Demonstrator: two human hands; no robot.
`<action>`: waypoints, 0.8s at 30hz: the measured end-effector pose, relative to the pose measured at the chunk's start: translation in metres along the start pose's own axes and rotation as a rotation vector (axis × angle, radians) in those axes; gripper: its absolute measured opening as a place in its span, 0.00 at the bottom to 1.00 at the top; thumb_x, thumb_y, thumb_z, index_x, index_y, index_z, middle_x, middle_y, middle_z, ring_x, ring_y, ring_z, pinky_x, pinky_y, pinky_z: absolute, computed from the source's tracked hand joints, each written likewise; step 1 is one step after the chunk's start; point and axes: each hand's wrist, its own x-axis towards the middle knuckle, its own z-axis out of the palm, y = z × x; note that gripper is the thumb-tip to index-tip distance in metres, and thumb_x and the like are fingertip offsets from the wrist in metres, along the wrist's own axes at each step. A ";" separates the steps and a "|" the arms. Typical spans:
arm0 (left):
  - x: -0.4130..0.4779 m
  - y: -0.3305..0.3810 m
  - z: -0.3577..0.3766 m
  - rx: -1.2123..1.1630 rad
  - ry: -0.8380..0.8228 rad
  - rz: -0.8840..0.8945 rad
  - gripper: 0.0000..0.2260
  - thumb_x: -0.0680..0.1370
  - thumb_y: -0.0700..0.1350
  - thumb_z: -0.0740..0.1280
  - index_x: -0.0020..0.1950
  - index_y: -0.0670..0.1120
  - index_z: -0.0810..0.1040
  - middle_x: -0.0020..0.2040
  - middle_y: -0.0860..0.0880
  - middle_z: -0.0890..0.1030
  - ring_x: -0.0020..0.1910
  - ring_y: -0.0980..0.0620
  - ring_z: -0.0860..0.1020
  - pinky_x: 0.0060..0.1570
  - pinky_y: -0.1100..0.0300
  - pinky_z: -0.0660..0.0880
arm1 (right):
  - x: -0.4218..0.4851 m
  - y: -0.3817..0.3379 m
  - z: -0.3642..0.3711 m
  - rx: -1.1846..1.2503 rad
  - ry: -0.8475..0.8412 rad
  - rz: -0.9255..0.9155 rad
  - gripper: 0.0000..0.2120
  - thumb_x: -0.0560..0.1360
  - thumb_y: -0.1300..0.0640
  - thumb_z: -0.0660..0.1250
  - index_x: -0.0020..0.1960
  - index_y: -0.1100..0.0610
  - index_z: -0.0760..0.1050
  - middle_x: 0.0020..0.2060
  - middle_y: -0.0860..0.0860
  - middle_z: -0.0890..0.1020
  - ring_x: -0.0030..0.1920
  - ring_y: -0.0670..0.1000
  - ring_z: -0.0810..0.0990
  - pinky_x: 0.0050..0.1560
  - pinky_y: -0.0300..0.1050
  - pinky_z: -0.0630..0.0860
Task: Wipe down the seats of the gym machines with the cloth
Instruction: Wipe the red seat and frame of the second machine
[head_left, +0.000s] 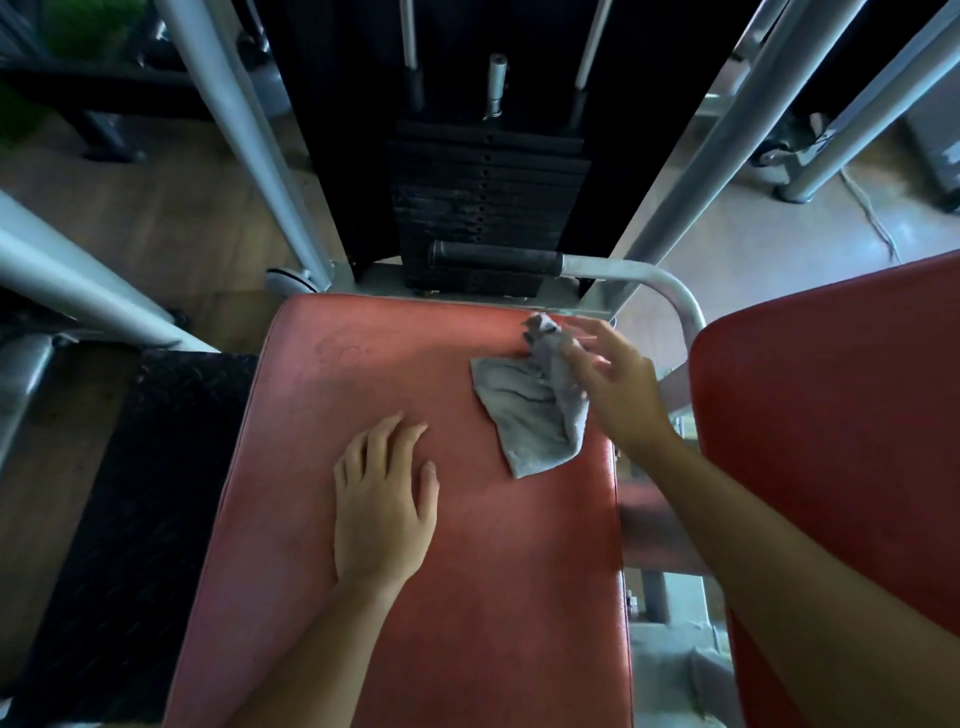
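- Red seat (415, 597): padded, fills the near centre, runs from the near edge towards the machine.
- Left hand (384, 499): palm down on the seat, left of centre. Fingers straight and slightly spread, flat on the pad; it holds nothing.
- Second red pad (831, 441): near right, beside the seat and apart from it. The right forearm crosses over its near edge.
- Black textured mat (140, 493): on the floor just left of the seat.
- Grey cloth (530, 421): on the far right part of the seat. Its near part lies spread and creased on the pad; its far part is bunched up.
- Right hand (618, 384): at the cloth's right edge, fingers reaching onto the bunched part. Motion blur here; cannot tell whether the fingers pinch the cloth or only touch it.
- Handle with black grip (493, 255): just beyond the seat's far edge, on a grey bent tube.
- Black weight stack (488, 192): behind the handle, between slanted grey frame tubes (727, 156).
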 end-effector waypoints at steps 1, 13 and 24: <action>0.000 0.000 0.000 0.001 0.002 0.001 0.18 0.78 0.49 0.62 0.67 0.48 0.76 0.69 0.49 0.74 0.65 0.43 0.72 0.63 0.45 0.71 | 0.004 0.000 -0.002 0.038 0.037 0.092 0.13 0.83 0.54 0.63 0.66 0.50 0.77 0.45 0.47 0.82 0.43 0.41 0.82 0.41 0.31 0.74; 0.003 0.003 -0.005 -0.057 0.013 -0.012 0.17 0.77 0.48 0.63 0.65 0.50 0.78 0.67 0.52 0.75 0.62 0.45 0.73 0.60 0.48 0.70 | -0.029 0.009 0.032 -0.693 0.116 -0.235 0.24 0.73 0.58 0.65 0.68 0.61 0.76 0.69 0.61 0.74 0.71 0.64 0.69 0.69 0.62 0.70; 0.068 -0.049 -0.012 -0.100 0.102 0.086 0.16 0.79 0.44 0.62 0.64 0.41 0.77 0.67 0.43 0.75 0.65 0.41 0.74 0.68 0.47 0.68 | -0.014 0.021 0.062 -0.654 0.024 -0.029 0.28 0.79 0.43 0.50 0.75 0.51 0.70 0.76 0.58 0.65 0.79 0.66 0.54 0.77 0.64 0.51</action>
